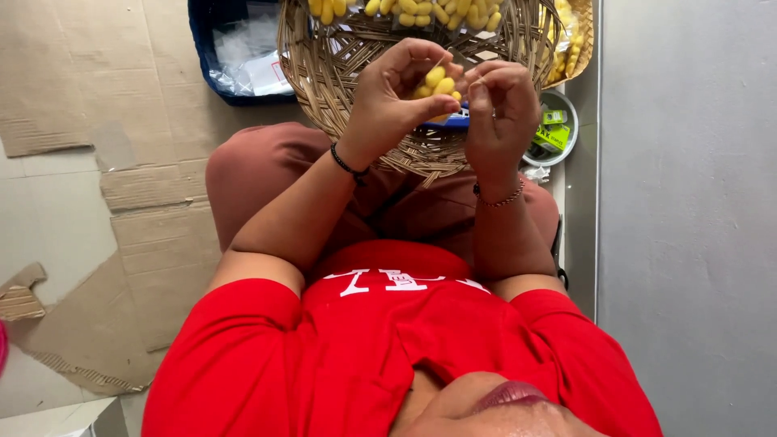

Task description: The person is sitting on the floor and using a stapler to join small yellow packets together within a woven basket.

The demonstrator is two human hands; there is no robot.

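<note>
Your left hand [388,93] gripping a small bag of yellow pieces [438,86], right hand [500,109] fingers pinched at it, wicker basket [340,73] holding more yellow pieces [421,10]

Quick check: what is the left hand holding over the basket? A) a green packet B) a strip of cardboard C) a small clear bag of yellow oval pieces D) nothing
C: the left hand pinches a small clear bag of yellow oval pieces above the woven basket, the right hand close beside it.

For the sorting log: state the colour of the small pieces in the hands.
Yellow pieces, head view.
</note>
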